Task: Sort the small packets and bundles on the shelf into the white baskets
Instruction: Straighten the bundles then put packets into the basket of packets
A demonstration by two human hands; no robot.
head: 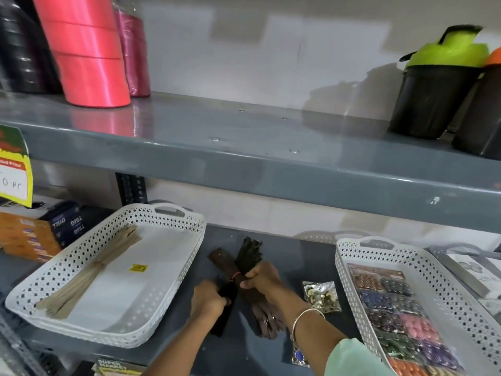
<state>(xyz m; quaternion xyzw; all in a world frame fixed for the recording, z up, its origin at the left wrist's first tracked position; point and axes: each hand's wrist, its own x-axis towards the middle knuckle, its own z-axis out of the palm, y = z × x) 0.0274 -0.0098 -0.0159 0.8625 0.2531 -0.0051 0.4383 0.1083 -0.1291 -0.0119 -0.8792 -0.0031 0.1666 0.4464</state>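
Two dark bundles of zippers lie crossed on the grey lower shelf [284, 256] between two white baskets. My left hand [208, 299] is closed around the black bundle [221, 318]. My right hand [264, 279] grips the dark brown bundle [248, 255] at its red band. The left white basket [173, 270] holds a tan bundle [89, 270] and a yellow tag. The right white basket [343, 270] holds a sheet of colourful bead packets [398, 313]. A small clear packet [322, 295] of gold pieces lies beside my right wrist, and another small packet [299, 356] shows under my forearm.
The upper grey shelf [271, 158] juts out above the work area, carrying pink ribbon rolls [86, 58] and black shaker bottles [433, 88]. Orange and dark blue boxes [40, 232] stand at the left. A grey tray [471, 270] sits at the far right.
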